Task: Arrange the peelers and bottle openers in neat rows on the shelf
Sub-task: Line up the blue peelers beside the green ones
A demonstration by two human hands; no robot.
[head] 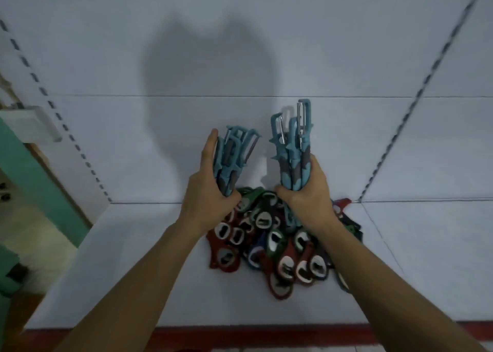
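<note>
Your left hand (210, 191) grips the left bundle of peelers (231, 156) by the handles. The fingers are curled round the bundle and one digit lies straight along its outer side. The hand is just above the rear left of the pile of bottle openers (269, 245). Your right hand (306, 191) is closed round the handles of the right bundle of peelers (293, 148), just above the rear right of the pile. Both bundles stand roughly upright with the blade ends up. Each peeler has a teal plastic body, grey patches on the handle, a looped head and a thin metal blade. The bottle openers lie in a loose overlapping heap on the white shelf (133, 258), reaching the back panel (240, 44). Their bodies are red, green and dark blue, with pale-rimmed oval openings. A red edge strip (240, 334) runs along the shelf in front of the pile.
</note>
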